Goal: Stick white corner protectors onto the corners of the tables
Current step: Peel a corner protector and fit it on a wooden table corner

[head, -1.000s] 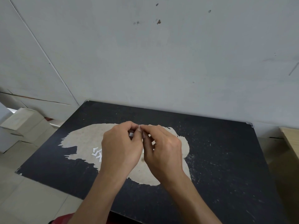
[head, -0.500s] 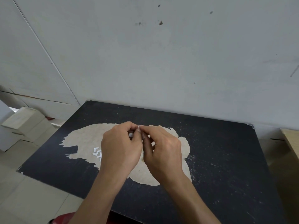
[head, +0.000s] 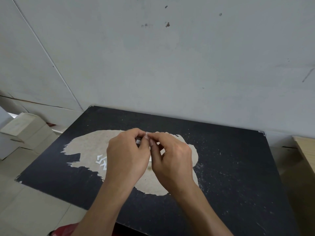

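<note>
The left hand (head: 127,155) and the right hand (head: 172,159) are together over the middle of the black desk (head: 230,167), above its pale worn patch (head: 88,145); the fingers of both are curled and their tips meet; between them they pinch one small white protector (head: 138,142), lifted off the desk, and most of it is hidden by the fingers; which hand carries more of it I cannot tell; a small heap (head: 102,161) of other white protectors lies on the patch, toward the left edge, partly hidden behind the left hand; the far edge of the desk stands against a grey wall (head: 170,65); pale boxes (head: 22,126) are on the floor beyond the left edge.
</note>
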`<state>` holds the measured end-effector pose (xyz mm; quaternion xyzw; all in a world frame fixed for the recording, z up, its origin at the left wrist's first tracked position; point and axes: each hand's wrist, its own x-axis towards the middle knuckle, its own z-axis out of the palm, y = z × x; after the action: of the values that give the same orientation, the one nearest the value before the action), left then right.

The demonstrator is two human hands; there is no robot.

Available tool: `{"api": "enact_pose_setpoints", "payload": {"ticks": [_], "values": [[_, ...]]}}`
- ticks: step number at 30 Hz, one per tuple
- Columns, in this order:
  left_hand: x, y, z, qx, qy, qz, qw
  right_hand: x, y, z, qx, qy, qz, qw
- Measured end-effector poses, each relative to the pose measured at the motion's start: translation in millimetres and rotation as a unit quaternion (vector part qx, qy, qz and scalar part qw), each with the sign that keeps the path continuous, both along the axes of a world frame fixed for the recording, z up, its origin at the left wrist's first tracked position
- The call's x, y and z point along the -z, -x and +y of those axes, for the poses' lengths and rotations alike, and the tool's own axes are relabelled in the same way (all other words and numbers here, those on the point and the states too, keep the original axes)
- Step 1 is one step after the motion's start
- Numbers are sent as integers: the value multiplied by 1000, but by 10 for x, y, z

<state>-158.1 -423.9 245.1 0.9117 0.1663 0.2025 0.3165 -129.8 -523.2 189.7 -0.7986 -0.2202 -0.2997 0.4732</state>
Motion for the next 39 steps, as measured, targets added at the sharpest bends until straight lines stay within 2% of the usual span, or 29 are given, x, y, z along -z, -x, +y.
{"api": "enact_pose_setpoints", "payload": {"ticks": [5,8,11,16,23,27,32,39], "values": [[-12,2,-64,4,-68,-5,998,-72,-93,-114,-54,-6,120,991],[-26,7,-96,14,-133,-17,991,-186,-234,-249,-130,-14,231,964],[-32,-15,-120,27,-156,-14,987,-283,-335,-357,-171,-1,276,946],[-41,-54,-141,39,-167,0,985,-300,-379,-413,-174,29,283,943],[-26,-114,-205,31,-167,11,985,-224,-305,-349,-96,108,214,966],[-10,-123,-257,20,-163,15,986,-161,-250,-318,-64,107,197,972],[17,-146,-245,31,-148,9,988,-127,-296,-334,-82,43,242,966],[25,-158,-194,67,-153,16,986,-142,-372,-366,-99,93,258,956]]}}
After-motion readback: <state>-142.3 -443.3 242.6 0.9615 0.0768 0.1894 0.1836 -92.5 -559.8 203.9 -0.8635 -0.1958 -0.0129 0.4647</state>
